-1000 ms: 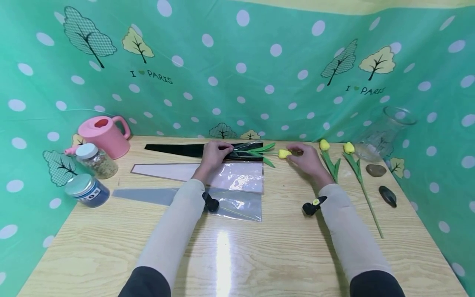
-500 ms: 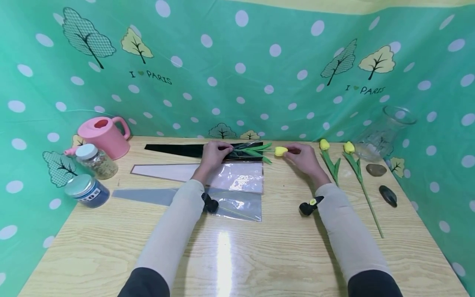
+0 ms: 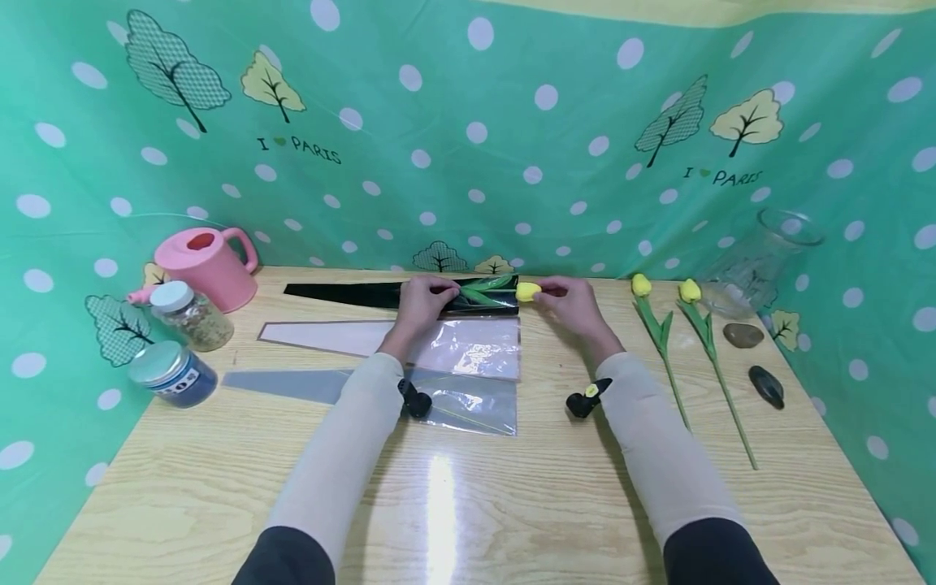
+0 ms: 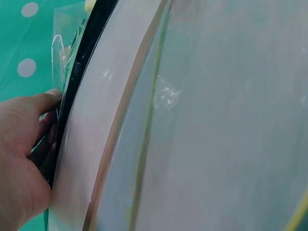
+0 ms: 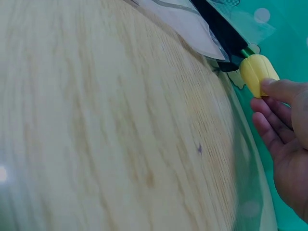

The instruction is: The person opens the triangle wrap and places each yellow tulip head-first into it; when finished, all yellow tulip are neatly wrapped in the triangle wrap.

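at the far edge of the surface (image 3: 468,504) a yellow tulip (image 3: 528,291) lies sideways, stem inside a black sleeve (image 3: 351,295), bloom just outside its wide mouth. the right hand (image 3: 566,305) pinches the bloom from the right; the left hand (image 3: 420,302) grips the sleeve. a glass vase (image 3: 760,260) stands empty at the far right; two loose tulips (image 3: 661,325) lie nearby.

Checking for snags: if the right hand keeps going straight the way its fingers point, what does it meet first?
The right hand points leftward; past the yellow tulip bud it touches, likely the black sleeve's mouth.
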Tool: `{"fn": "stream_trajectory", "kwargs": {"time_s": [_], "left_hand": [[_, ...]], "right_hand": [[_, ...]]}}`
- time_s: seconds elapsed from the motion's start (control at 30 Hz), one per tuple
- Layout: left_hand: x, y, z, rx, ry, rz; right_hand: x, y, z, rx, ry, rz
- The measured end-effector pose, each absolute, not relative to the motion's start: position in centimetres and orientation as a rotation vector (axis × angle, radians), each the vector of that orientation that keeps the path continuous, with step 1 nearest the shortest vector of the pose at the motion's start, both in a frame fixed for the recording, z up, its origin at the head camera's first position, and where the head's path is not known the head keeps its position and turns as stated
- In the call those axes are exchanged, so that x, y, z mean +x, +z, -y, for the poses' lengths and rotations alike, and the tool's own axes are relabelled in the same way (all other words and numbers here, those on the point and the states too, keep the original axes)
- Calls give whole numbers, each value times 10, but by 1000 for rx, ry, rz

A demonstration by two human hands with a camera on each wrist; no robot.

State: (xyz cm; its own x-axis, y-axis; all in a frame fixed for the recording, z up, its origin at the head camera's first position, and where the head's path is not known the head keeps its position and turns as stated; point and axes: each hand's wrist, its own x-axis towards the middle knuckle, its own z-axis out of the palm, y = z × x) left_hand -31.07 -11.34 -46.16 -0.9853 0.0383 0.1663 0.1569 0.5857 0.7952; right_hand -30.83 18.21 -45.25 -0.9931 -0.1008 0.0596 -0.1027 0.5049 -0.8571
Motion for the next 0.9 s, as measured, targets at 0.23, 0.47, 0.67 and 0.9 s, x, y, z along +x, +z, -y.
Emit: {"fn": "stream_trajectory", "kwargs": {"time_s": [0.23,0.47,0.67,0.9], "left_hand": [[-311,-460,114,-171,-1342,2671],[-310,-457,115,-125,-1319,2666],[-309,-454,115,-111,-1322,2676],[-310,-457,116,-159,-1299,2654]], "right_hand": [[-308,-450,-176,162,1597,2736],[-307,-445,-175,235,1525,2771],[-308,-444,-178,262,1553,2718],[-311,-448,-167,266,1570,2703]]}}
